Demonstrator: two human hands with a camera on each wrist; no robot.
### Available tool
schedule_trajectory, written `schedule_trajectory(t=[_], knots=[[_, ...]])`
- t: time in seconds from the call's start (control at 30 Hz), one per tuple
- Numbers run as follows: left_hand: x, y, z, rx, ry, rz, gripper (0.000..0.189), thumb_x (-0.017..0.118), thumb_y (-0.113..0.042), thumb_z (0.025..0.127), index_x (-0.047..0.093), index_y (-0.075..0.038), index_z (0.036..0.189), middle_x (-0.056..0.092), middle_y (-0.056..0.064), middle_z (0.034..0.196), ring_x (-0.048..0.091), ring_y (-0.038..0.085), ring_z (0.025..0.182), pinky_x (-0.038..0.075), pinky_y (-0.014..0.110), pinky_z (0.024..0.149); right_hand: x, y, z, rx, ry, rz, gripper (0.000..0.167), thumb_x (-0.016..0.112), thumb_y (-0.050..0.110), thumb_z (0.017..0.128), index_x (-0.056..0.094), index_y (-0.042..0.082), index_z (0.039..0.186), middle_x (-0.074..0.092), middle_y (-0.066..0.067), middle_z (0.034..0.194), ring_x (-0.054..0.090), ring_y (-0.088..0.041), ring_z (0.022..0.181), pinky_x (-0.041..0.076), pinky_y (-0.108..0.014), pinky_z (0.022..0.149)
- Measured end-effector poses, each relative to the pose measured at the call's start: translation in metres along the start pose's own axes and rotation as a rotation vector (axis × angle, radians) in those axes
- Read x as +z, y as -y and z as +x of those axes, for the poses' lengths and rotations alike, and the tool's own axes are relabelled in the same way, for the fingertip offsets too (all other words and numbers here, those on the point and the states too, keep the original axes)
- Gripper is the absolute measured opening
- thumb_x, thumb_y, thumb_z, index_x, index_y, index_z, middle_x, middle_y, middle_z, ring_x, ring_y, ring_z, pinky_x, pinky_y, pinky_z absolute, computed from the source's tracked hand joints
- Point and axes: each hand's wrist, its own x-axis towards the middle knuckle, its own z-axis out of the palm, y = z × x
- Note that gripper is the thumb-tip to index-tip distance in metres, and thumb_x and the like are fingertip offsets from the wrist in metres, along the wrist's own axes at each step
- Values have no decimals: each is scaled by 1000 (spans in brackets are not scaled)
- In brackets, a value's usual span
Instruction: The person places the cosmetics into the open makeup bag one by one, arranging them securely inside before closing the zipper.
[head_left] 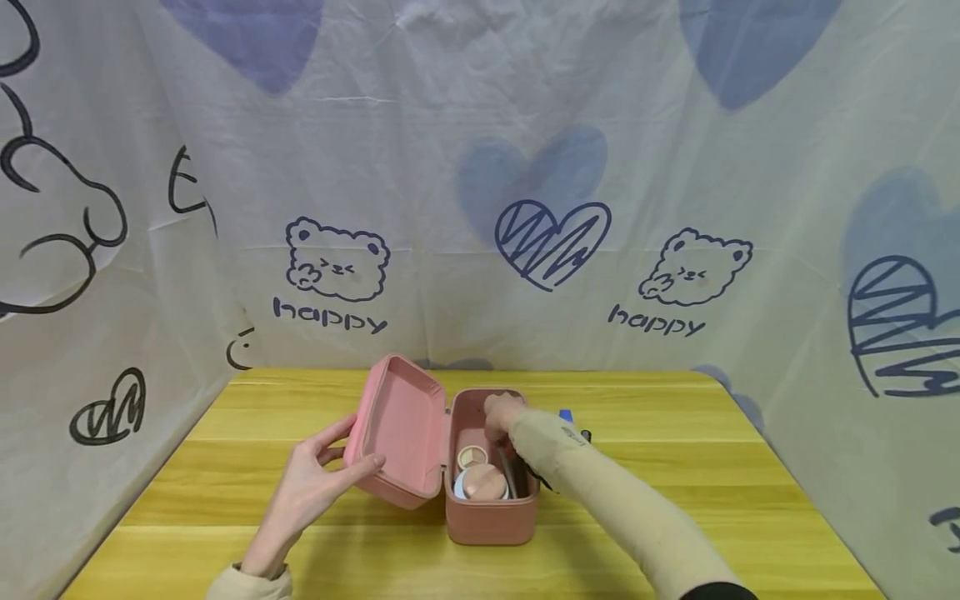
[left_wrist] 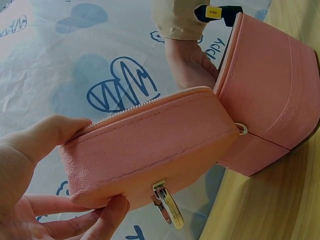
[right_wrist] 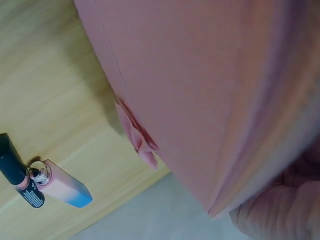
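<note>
A pink zip-up cosmetic case (head_left: pixel 491 527) stands on the table, its lid (head_left: pixel 405 425) swung out to the left. My left hand (head_left: pixel 311 477) grips the lid's outer end, thumb on the zipped rim and fingers underneath, as the left wrist view shows. A metal clasp (left_wrist: pixel 169 205) hangs from the lid. My right hand (head_left: pixel 502 415) reaches down into the far part of the case; its fingertips are hidden, and I cannot tell whether they hold anything. Nearer in the case lie a round compact (head_left: pixel 484 483), a small round palette (head_left: pixel 472 457) and a long dark item (head_left: pixel 515 473).
On the table right of the case, a dark-capped tube (right_wrist: pixel 15 167) lies against a pink-and-blue tube (right_wrist: pixel 67 185). A pink bow (right_wrist: pixel 134 132) sticks out from the case's side. Behind the wooden table (head_left: pixel 660 417) hangs a printed white cloth (head_left: pixel 450 167).
</note>
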Motion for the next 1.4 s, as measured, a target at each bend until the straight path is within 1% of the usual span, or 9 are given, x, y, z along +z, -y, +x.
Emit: schedule_trajectory(t=[0.13,0.23,0.33,0.4,0.67,0.93,1.2,1.33,1.4], knots=[[0,0,0,-5,0,4,80,80,-27,86,41,-5,153,61,22,139,69,19,111,56,21,79,1,2,-2,-13,-4,-17,15,69,-2,80,57,8,78,68,-20,108,72,-23,66,55,-25,57],[-1,0,0,-5,0,9,80,80,-27,86,41,-5,153,61,22,139,69,19,111,56,21,79,3,3,-2,-16,-14,-50,16,70,-2,79,58,8,77,69,-17,106,72,-23,77,55,-26,63],[-1,1,0,-5,0,11,80,79,-27,87,41,-5,153,61,23,138,69,20,111,56,21,79,5,4,-2,-17,-16,-80,17,72,-1,76,58,9,78,68,-13,102,66,-27,90,53,-28,69],[-1,0,0,-9,-1,12,80,80,-28,86,41,-5,153,62,22,138,69,19,110,55,21,79,5,4,-3,-12,-13,-81,18,74,-1,74,59,9,78,67,-12,100,63,-28,94,54,-30,71],[0,0,-1,-4,0,17,81,80,-28,86,41,-4,153,63,23,136,70,17,109,55,21,80,8,7,-3,-22,-7,-139,16,74,1,74,62,8,82,69,-11,101,61,-23,91,52,-30,80],[0,0,-1,-2,-2,14,80,80,-28,86,41,-4,153,63,23,136,70,19,110,55,21,79,13,7,0,-18,-27,-120,21,80,-1,71,66,7,85,70,-13,102,63,-25,90,54,-27,69],[0,1,0,1,-2,14,80,80,-27,86,41,-4,153,62,23,137,70,19,110,55,21,80,17,4,3,-39,-49,-152,23,80,-1,70,66,7,86,72,-12,106,64,-23,93,57,-30,80],[0,1,0,7,1,11,80,80,-27,86,41,-3,153,62,23,137,70,18,109,55,21,79,11,4,-3,-68,-38,-125,22,82,3,72,64,7,84,71,-14,107,65,-26,98,56,-33,85],[0,2,0,2,-1,9,80,80,-27,86,41,-4,153,62,23,137,70,19,110,55,21,79,5,4,-7,-85,-38,-97,23,84,5,73,63,8,83,71,-14,104,65,-27,96,56,-35,84]])
